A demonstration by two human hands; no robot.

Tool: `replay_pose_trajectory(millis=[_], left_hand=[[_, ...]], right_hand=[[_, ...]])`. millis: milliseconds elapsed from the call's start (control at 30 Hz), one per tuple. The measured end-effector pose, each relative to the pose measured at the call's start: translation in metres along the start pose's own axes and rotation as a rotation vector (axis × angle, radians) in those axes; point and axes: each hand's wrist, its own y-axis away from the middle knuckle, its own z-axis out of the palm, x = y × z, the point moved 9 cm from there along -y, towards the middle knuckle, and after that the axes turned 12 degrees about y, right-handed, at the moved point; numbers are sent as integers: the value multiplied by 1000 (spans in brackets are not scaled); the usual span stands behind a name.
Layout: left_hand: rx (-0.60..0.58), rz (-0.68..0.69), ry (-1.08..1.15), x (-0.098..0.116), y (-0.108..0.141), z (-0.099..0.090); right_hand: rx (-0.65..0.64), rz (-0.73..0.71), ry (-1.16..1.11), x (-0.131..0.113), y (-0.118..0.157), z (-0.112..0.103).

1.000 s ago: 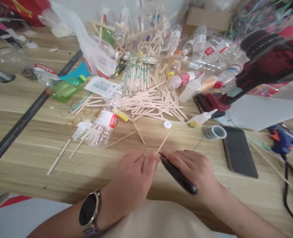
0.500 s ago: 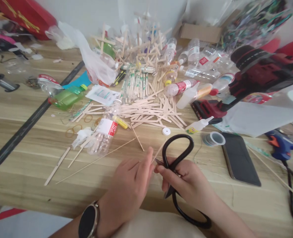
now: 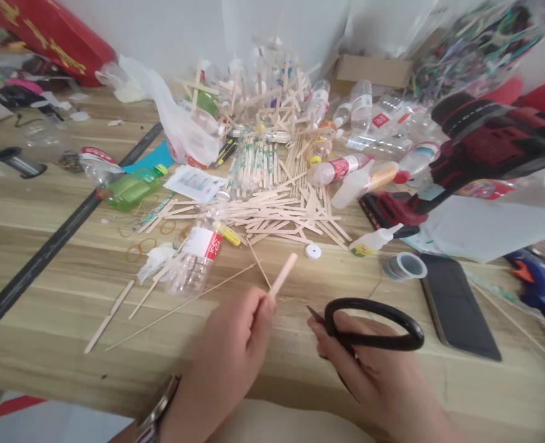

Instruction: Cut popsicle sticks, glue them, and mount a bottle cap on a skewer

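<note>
My left hand [image 3: 238,341], a watch on its wrist, pinches a flat wooden craft stick [image 3: 283,274] that points up and away to the right. My right hand [image 3: 369,363] is closed around a pair of black-handled scissors [image 3: 374,324]; their short dark tip pokes out left between the thumb and fingers. A gap separates the scissors from the craft stick. Beyond my left hand lie a thin bamboo skewer [image 3: 184,306] and a clear plastic bottle [image 3: 197,249] on its side.
A heap of craft sticks [image 3: 281,215] covers the middle of the wooden table, with bottles behind. On the right are a red-and-black power tool [image 3: 480,147], a glue bottle [image 3: 374,240], a wire spool [image 3: 405,266], a phone [image 3: 459,306] and a blue glue gun [image 3: 537,277].
My hands have drawn apart; the scissors moved right and turned, their upper loop now lying sideways. The craft stick in my left hand shows its flat face. The view shifted slightly.
</note>
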Motion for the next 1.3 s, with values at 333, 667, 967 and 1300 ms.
replay_pose_trajectory(millis=[333, 667, 967, 1300], left_hand=[[-32, 49, 118, 20, 10, 2], [-60, 109, 69, 24, 12, 3], [-22, 147, -19, 27, 14, 1], [-55, 152, -62, 27, 13, 1]], right_hand=[[20, -159, 94, -14, 10, 5], [56, -314, 365, -27, 9, -3], [14, -446, 556, -34, 5, -3], [-35, -555, 644, -41, 3, -3]])
